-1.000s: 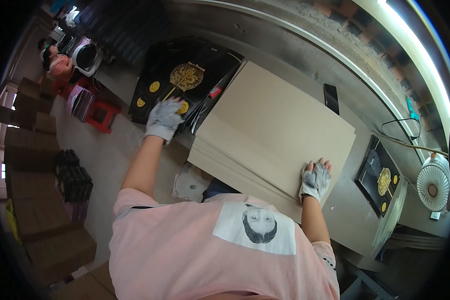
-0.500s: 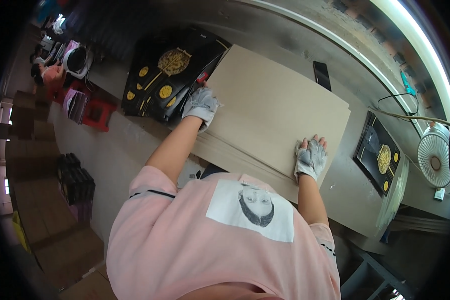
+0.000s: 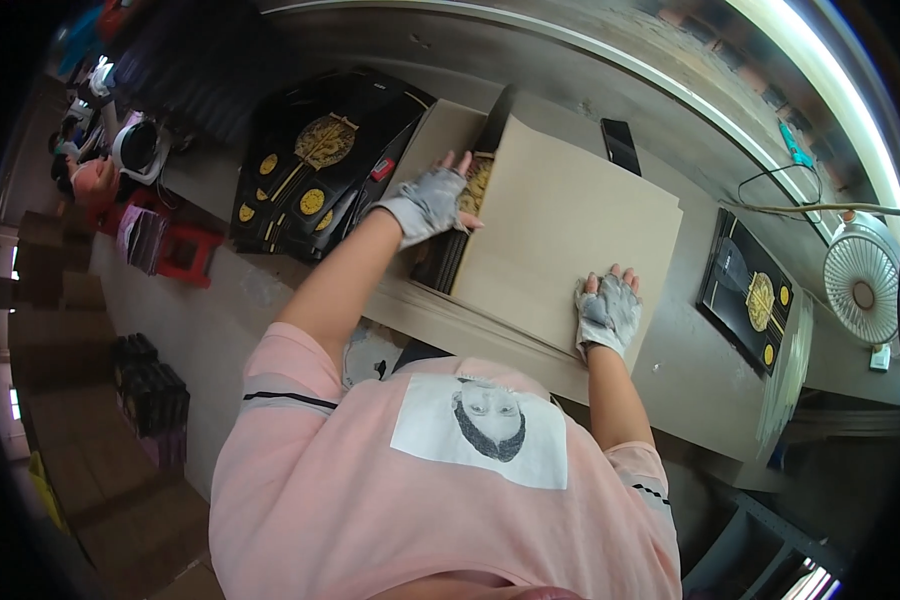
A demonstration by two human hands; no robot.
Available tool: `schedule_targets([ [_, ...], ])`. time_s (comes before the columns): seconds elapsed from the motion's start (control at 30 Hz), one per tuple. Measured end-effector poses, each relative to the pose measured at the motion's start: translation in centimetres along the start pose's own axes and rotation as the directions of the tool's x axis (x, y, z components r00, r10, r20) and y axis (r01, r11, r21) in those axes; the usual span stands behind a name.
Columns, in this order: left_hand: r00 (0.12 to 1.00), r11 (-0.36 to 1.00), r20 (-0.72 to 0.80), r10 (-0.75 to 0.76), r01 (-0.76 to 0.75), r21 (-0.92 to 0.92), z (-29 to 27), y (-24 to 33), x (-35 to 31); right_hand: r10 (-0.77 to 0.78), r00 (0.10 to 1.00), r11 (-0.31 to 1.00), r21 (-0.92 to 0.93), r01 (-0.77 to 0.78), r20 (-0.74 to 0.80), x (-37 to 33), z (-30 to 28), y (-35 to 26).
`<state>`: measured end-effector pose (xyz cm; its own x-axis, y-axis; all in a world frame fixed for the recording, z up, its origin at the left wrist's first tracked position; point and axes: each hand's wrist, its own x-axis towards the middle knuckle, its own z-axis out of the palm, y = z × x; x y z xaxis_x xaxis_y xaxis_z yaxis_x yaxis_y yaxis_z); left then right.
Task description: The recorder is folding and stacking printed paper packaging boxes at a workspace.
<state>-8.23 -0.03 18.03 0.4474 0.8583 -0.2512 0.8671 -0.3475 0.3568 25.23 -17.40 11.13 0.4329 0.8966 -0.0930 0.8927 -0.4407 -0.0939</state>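
Two gloved hands on brown board sheets stacked on the bench. Left hand (image 3: 428, 203) at the top sheet's (image 3: 560, 235) left edge, fingers curled over it, tilting it up off a black-and-gold panel (image 3: 460, 235) beneath. Right hand (image 3: 606, 312) flat, fingers spread, pressing the near right corner. Best kept that way: pin with the right, lift evenly with the left, avoid creasing the edge or dragging it across the gold print. More panels (image 3: 310, 170) just left; fan (image 3: 863, 283) far right.
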Motion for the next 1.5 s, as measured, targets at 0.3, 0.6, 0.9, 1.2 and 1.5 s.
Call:
schedule_targets([
  [0.3,0.986,0.98,-0.145,0.086,-0.057,0.192,6.3,5.2,0.7,-0.079,0.995,0.997,-0.001,0.079,-0.057,-0.5,1.3,0.4],
  [0.6,0.969,0.961,-0.206,0.133,-0.075,0.267,8.7,4.3,2.0,-0.229,0.947,0.866,0.492,0.093,0.224,2.3,1.7,-9.6],
  [0.9,0.96,0.974,-0.265,0.091,-0.031,0.223,7.9,4.7,1.5,-0.261,0.724,0.749,0.607,-0.265,0.638,3.3,-0.1,-13.2],
  [1.2,0.845,0.971,-0.479,0.238,-0.222,0.09,13.8,-3.2,-2.5,-0.353,0.76,0.657,0.723,-0.214,0.546,4.5,4.1,-12.0],
  [1.5,0.834,-0.042,-0.174,-0.524,-0.229,-0.973,9.7,-8.0,-5.0,-0.45,0.776,0.687,0.727,-0.015,0.442,5.7,8.3,-11.3],
])
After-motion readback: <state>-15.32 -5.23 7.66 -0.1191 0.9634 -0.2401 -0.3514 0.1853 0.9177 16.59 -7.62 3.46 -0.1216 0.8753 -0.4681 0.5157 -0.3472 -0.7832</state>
